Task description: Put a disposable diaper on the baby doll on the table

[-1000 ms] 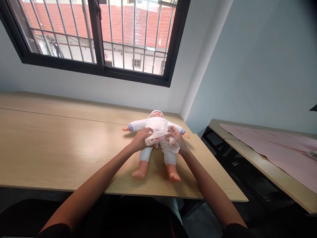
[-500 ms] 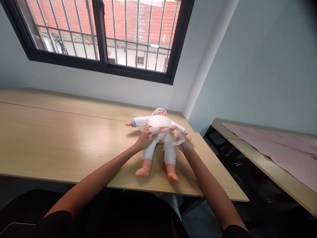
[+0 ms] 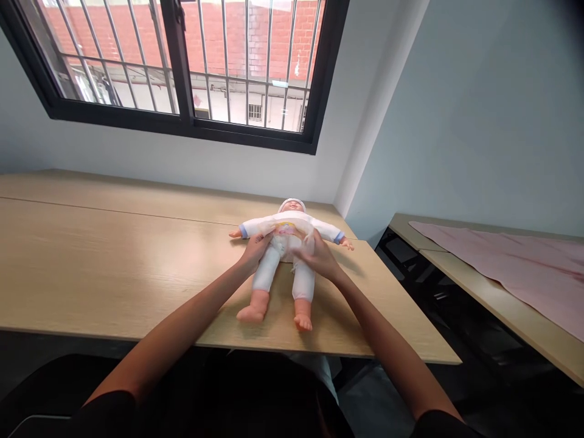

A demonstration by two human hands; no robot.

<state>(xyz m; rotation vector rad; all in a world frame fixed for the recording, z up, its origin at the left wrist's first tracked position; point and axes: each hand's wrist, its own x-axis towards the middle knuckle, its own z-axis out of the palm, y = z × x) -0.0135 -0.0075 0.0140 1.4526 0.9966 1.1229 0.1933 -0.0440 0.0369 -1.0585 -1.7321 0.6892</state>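
Note:
A baby doll (image 3: 292,215) lies on its back on the wooden table, in white clothes with blue cuffs and a pale cap, its bare feet toward me. Round its hips is a white diaper (image 3: 286,229) with a coloured strip along the front waist. My left hand (image 3: 255,249) is closed on the diaper's edge at the doll's hip on the left. At the opposite hip my right hand (image 3: 320,257) has the diaper's side between thumb and fingers. Those fingers are slightly blurred and lie across the top of the doll's leg.
The table (image 3: 114,261) has its right end just beyond the doll. A second table (image 3: 438,258) stands to the right across a dark gap, with a pink cloth (image 3: 506,261) on it. Behind is a wall with a barred window (image 3: 246,73).
The diaper's front now sits flatter across the doll's waist; the crumpled part at the right is drawn in. My right hand has moved left and inward. The doll's legs have shifted slightly left in view.

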